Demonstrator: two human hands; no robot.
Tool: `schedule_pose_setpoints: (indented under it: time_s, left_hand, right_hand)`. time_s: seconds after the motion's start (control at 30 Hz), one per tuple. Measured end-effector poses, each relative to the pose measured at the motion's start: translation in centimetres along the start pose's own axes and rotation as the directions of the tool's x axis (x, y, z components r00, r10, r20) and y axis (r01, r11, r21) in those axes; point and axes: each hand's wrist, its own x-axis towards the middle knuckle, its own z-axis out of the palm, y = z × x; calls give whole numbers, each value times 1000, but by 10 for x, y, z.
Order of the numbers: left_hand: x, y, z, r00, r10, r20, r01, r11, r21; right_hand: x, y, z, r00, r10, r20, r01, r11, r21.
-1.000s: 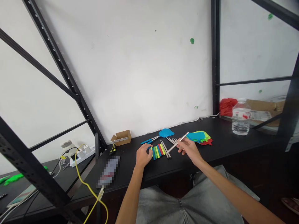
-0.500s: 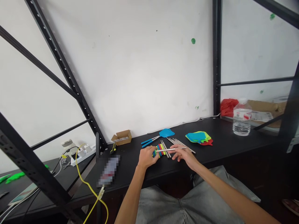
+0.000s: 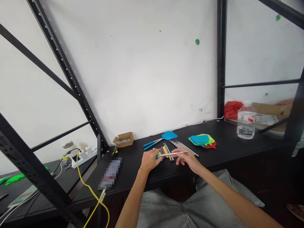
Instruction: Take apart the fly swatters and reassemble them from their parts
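- Holding a silver rod [image 3: 166, 154] clamped between thumb and fingers of the right grip [image 3: 188, 160], almost level, probably for steadying its other end close to the left grip [image 3: 150, 160].
- Resting the left grip at that other end, curled, with thumb and fingers close together; cannot tell what, if anything, is pinched inside.
- Lying side by side between both grips, partly covered by the left: coloured handles [image 3: 163, 150], likely lined up for easy picking.
- Fanned roughly parallel just beyond the right grip: loose rods [image 3: 184, 146], likely within short reach on purpose.
- Set farther back, beyond the gap between grips: blue swatters [image 3: 169, 135], handle ends toward the left, seemingly placed to leave working room.
- Stacked flat on the desk [image 3: 225, 136], beyond and right of the right grip: swatter heads [image 3: 201, 139], perhaps for saving space.
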Motion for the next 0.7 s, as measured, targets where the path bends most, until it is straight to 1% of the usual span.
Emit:
schedule_pose_setpoints:
  time_s: [0.1,0.27,0.4,0.47,0.6,0.7]
  left_hand:
    - [0,2,-2,1000,6,22,-6,1000,14]
    - [1,4,-5,997,64,38,-66,997,35]
    - [2,6,-6,995,81,66,-83,996,29]
    - [2,7,-6,995,71,71,-73,997,19]
    - [3,7,-5,996,46,82,-49,998,33]
    - [3,6,-4,997,37,74,-40,999,36]
  right_hand:
    - [2,5,-2,1000,13,-22,-13,1000,4]
    - [6,13,-4,995,51,-83,-48,998,34]
    - [6,11,-4,992,60,-107,-53,997,60]
    - [6,7,-3,989,54,-139,-39,993,108]
    - [6,0,-4,966,62,-249,-1,971,241]
    - [6,-2,-5,954,70,-292,15,960,280]
